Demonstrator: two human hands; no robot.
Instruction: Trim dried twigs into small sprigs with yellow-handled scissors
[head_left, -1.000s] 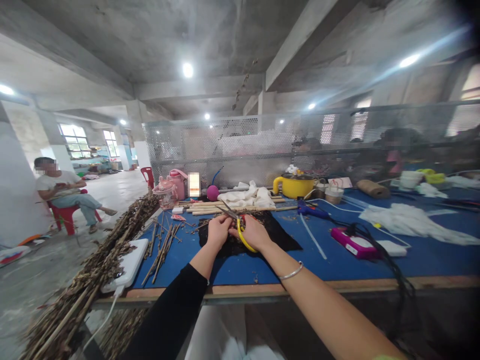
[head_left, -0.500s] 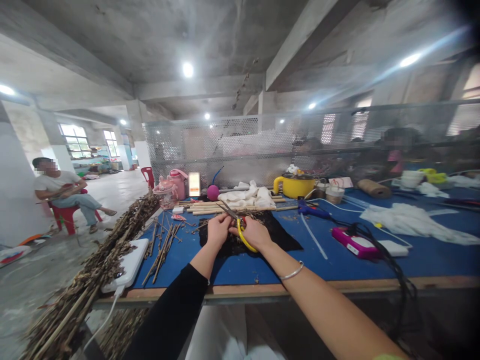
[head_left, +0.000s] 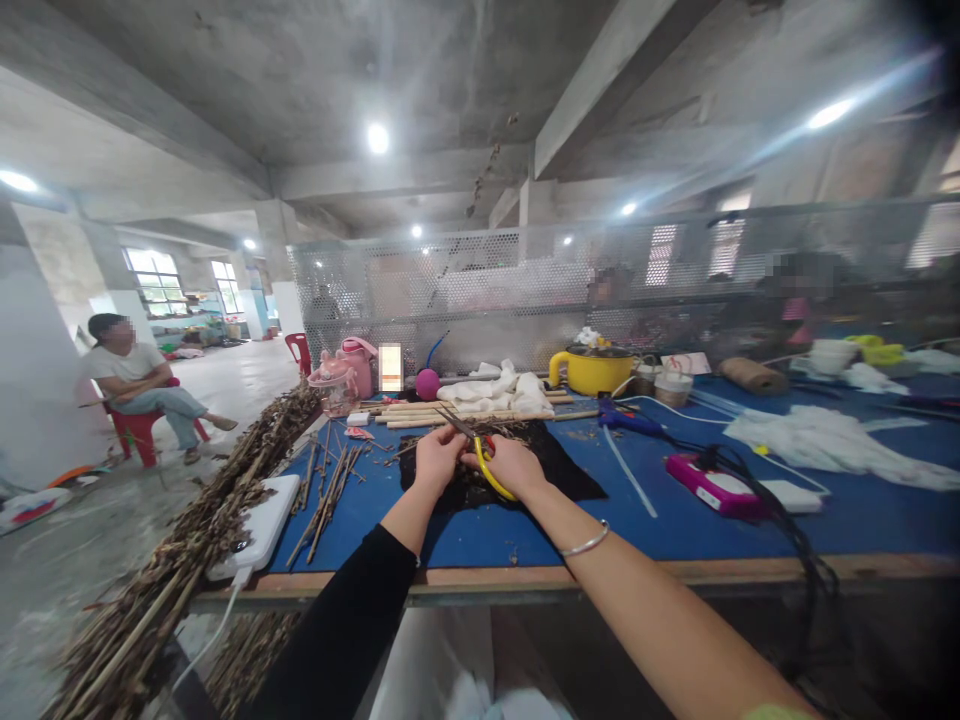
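Scissors held above the black cloth, blue table beneath. My right hand has its fingers clamped round the yellow handles; blades point forward and left. My left hand is just beside the blades, fingers curled; cannot tell whether they pinch anything. Loose dry stalks lie to the left. Step in hand, my judgement: snipping dry plant matter. Next move calls for a small, controlled squeeze, left fingertips clear of the edges.
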